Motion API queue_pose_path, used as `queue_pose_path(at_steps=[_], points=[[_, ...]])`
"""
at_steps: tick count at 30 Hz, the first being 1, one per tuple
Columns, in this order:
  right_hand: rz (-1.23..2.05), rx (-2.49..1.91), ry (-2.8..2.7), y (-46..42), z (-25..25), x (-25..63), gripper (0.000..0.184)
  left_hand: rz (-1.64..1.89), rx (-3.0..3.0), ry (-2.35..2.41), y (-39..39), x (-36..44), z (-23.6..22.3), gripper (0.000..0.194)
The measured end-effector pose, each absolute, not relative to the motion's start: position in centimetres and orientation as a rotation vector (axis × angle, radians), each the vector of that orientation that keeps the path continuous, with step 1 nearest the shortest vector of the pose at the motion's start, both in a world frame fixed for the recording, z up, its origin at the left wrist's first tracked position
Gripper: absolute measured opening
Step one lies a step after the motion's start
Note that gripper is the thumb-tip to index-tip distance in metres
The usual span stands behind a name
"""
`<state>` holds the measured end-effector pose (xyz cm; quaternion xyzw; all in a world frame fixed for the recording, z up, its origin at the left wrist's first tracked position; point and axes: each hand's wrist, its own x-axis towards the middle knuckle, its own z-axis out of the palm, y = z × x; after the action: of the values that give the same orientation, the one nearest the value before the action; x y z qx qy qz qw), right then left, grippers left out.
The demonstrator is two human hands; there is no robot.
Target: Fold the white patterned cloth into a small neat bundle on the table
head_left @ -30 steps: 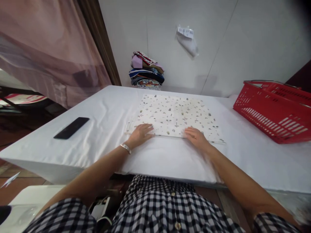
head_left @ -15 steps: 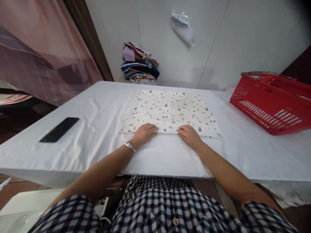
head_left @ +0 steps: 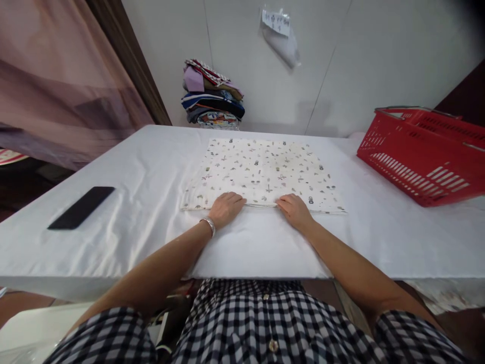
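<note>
A folded white cloth [head_left: 261, 169] with small printed figures lies flat on the white-covered table [head_left: 379, 242]. My left hand [head_left: 227, 207] grips its near edge left of the middle, fingers pressed together and pointing right. Facing it, my right hand [head_left: 293, 210] pinches the same edge a short way to the right. Between the two hands the layered edge of the cloth shows and bows slightly. The fingertips under the edge are hidden. A silver bracelet [head_left: 209, 226] circles my left wrist.
A black phone-like slab [head_left: 81, 208] lies at the table's left. At the right stands a red plastic basket [head_left: 420, 156]. A stack of folded clothes [head_left: 212, 96] rises behind the far edge, and a plastic sleeve with paper [head_left: 279, 33] hangs on the wall.
Both hands now grip the near edge more closely, and its layers show more between them. The cloth has otherwise hardly moved. My view has shifted slightly.
</note>
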<state>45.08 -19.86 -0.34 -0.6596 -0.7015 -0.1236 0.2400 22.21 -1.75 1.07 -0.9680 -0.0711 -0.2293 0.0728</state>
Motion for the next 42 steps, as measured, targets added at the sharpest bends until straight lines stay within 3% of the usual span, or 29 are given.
queue_pose_path(at_steps=[9,23,31,42], points=[[-0.221,-1.814,-1.982,-20.0,0.2,44.9,0.028,-0.631,-2.963,-0.195,-2.0,22.2,1.1,0.023],[-0.332,-1.831,-1.915,-19.9,-0.1,44.8,0.034,-0.740,-2.886,-0.220,-1.8,22.1,0.8,0.019],[-0.349,-1.777,-1.920,-19.9,-0.4,44.9,0.024,-0.616,-2.868,-0.143,-1.7,22.1,0.6,0.025],[-0.390,-1.809,-2.000,-19.9,-0.1,44.8,0.026,-0.450,-3.026,-0.130,-2.7,23.0,2.4,0.022]])
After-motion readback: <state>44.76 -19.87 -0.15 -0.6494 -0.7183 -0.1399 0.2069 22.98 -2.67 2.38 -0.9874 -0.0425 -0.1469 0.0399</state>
